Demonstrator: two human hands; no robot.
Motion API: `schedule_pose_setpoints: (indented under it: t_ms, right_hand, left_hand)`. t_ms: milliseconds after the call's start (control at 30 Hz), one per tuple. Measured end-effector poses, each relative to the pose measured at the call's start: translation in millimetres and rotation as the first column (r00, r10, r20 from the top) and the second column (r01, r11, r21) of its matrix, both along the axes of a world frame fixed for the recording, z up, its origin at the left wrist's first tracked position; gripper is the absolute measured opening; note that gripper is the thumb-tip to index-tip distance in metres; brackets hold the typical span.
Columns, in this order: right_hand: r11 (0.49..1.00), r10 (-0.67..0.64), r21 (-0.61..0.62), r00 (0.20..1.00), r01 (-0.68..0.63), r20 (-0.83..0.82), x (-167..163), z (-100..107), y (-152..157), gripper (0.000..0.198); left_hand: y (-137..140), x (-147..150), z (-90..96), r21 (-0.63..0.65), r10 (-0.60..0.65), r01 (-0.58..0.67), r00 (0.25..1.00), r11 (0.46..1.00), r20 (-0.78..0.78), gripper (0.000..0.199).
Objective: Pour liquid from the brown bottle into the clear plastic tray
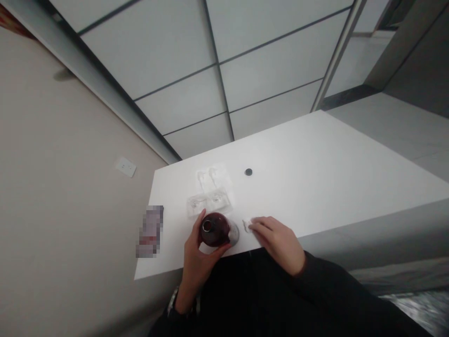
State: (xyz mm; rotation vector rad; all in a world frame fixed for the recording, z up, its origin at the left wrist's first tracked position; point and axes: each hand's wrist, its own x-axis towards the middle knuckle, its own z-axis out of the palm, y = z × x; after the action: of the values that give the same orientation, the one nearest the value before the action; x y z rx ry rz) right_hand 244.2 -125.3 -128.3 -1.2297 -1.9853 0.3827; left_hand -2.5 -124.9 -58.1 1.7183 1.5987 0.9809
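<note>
A dark red-brown bottle (219,228) with an uncapped round mouth stands near the front edge of the white table, slightly tilted in the view. My left hand (198,255) is wrapped around its body, thumb on the near side and fingers on the far side. To the right of the bottle, my right hand (275,238) has its fingertips closed on a small crumpled white piece (247,225) at the tabletop; its kind is too blurred to tell. Beyond the bottle lie a clear plastic pack (208,202) and two white pump heads (206,178).
The white table (315,178) stretches to the right. A dark round disc (249,172) sits on it past the hands. A blurred-out rectangular object (150,231) lies at the left edge, beside a wall with a socket (126,167). Paneled sliding doors (182,56) stand behind the table.
</note>
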Motion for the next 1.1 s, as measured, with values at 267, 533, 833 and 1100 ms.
schedule_pose_setpoints:
  t_ms: [267,533,833,1100]
  right_hand:
    - [0.942,-0.211,-0.336,0.766,-0.007,-0.607,-35,26,2,0.02]
    - [0.99,-0.08,-0.143,0.767,-0.015,-0.637,-41,64,5,0.021]
    - [0.98,0.054,0.19,0.84,0.059,-0.54,-38,69,-7,0.032]
    - [0.997,-0.048,0.025,0.823,0.075,-0.567,-18,58,3,0.015]
  left_hand:
    - [-1,8,-1.4,-0.035,-0.007,0.009,0.999,0.999,0.053,0.09]
    - [3,15,2.8,-0.058,-0.074,0.077,0.996,0.995,0.053,0.08]
    - [4,15,-3.6,0.007,-0.136,0.136,0.989,0.991,0.05,0.079]
    - [5,13,-4.2,-0.005,-0.151,0.151,0.988,0.989,0.034,0.083]
